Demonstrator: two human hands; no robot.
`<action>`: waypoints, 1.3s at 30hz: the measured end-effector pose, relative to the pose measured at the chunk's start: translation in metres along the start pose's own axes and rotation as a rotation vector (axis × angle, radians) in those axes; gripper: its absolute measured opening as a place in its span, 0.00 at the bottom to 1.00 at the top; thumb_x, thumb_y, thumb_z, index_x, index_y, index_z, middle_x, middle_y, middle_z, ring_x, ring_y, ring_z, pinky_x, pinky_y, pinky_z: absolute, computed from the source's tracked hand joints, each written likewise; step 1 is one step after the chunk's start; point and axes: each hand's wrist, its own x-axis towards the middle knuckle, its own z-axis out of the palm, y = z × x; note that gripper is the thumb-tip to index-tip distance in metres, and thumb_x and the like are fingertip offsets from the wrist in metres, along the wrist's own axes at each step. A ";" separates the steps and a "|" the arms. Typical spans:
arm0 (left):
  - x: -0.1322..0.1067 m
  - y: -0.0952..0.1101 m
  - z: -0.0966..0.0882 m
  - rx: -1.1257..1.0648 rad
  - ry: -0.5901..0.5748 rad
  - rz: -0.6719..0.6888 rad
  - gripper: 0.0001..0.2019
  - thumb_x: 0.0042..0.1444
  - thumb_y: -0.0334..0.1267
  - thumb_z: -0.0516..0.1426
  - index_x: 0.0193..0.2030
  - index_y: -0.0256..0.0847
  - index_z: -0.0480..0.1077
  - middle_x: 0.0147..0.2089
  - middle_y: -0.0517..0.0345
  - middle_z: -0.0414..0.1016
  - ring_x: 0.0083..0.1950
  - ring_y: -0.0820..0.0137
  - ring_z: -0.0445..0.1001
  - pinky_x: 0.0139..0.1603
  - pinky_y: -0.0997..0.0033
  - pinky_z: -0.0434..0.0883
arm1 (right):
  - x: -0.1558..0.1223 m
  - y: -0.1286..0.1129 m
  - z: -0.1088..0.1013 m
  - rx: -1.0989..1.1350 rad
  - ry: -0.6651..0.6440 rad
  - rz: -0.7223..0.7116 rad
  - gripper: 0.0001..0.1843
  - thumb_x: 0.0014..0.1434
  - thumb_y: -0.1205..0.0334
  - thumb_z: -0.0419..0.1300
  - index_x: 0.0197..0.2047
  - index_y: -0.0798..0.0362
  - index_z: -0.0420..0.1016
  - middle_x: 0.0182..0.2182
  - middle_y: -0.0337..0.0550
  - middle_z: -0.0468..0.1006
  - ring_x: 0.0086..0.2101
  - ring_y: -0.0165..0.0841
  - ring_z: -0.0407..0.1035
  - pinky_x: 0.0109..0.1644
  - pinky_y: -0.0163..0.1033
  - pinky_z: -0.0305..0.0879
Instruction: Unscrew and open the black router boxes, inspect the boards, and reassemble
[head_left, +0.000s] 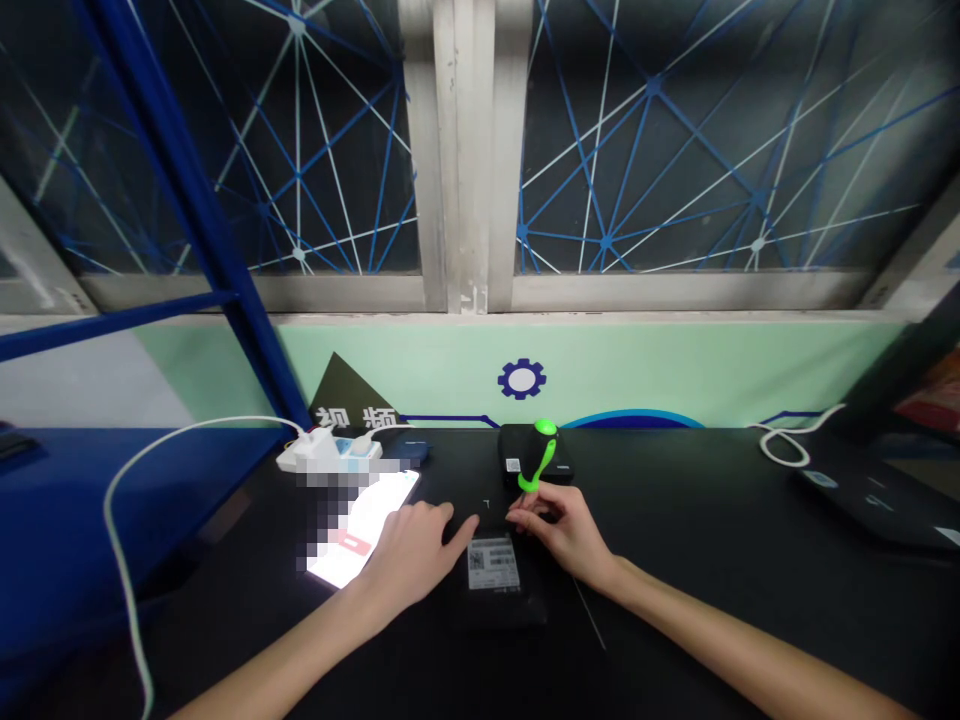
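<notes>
As hand point(562, 530) touches, green handle point(538, 460), slanting up-right

At twelve o'clock, a neon-green plastic loop point(541, 460) tops a matte black box point(517, 445); at six o'clock, a flat black case point(502, 605) bears a white barcode label point(493, 563); beyond, a pale mint wall point(675, 372) carries a navy gear emblem point(522, 379)

Worn on the head, the camera looks forward and down, close above the left hand point(409, 555) and right hand point(566, 530), across the black tabletop point(712, 520) toward a window point(652, 140) along the top of the frame.
</notes>
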 end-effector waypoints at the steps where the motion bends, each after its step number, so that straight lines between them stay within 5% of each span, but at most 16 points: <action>1: 0.000 0.000 0.000 0.002 0.000 0.004 0.27 0.71 0.55 0.44 0.27 0.41 0.68 0.23 0.55 0.72 0.26 0.60 0.75 0.26 0.69 0.55 | 0.000 0.000 0.000 -0.013 -0.002 -0.012 0.12 0.60 0.57 0.67 0.29 0.54 0.76 0.28 0.41 0.80 0.25 0.31 0.73 0.30 0.34 0.69; 9: 0.001 -0.003 -0.001 0.006 0.008 0.047 0.27 0.72 0.53 0.43 0.28 0.41 0.68 0.23 0.56 0.72 0.26 0.62 0.75 0.25 0.69 0.50 | 0.000 -0.010 -0.002 -0.123 -0.020 -0.088 0.13 0.64 0.56 0.64 0.29 0.54 0.78 0.26 0.42 0.80 0.25 0.32 0.73 0.31 0.36 0.69; 22: 0.000 -0.006 -0.004 -0.014 -0.006 0.085 0.27 0.74 0.51 0.41 0.31 0.40 0.71 0.26 0.53 0.74 0.29 0.60 0.78 0.27 0.69 0.56 | -0.001 -0.012 -0.004 -0.124 -0.103 -0.112 0.14 0.69 0.56 0.57 0.34 0.53 0.78 0.32 0.45 0.81 0.28 0.33 0.72 0.35 0.36 0.68; 27: 0.001 -0.007 -0.003 -0.015 -0.010 0.094 0.27 0.74 0.51 0.41 0.32 0.40 0.72 0.26 0.53 0.75 0.29 0.59 0.78 0.27 0.68 0.57 | 0.001 -0.012 -0.003 -0.164 -0.067 -0.138 0.12 0.65 0.55 0.62 0.33 0.53 0.77 0.28 0.41 0.75 0.26 0.31 0.66 0.32 0.36 0.65; 33: 0.001 -0.007 -0.002 -0.015 -0.015 0.086 0.27 0.73 0.51 0.42 0.32 0.40 0.72 0.27 0.52 0.75 0.31 0.58 0.78 0.28 0.68 0.58 | 0.000 -0.004 0.000 -0.009 -0.001 -0.017 0.14 0.59 0.51 0.68 0.33 0.53 0.76 0.25 0.38 0.76 0.24 0.30 0.70 0.30 0.34 0.69; 39: 0.001 -0.006 -0.004 -0.015 -0.023 0.080 0.27 0.73 0.51 0.42 0.31 0.41 0.72 0.26 0.53 0.75 0.29 0.59 0.77 0.27 0.68 0.58 | -0.001 -0.003 -0.001 0.029 -0.002 -0.007 0.12 0.63 0.54 0.64 0.32 0.53 0.74 0.28 0.40 0.78 0.26 0.30 0.71 0.31 0.34 0.70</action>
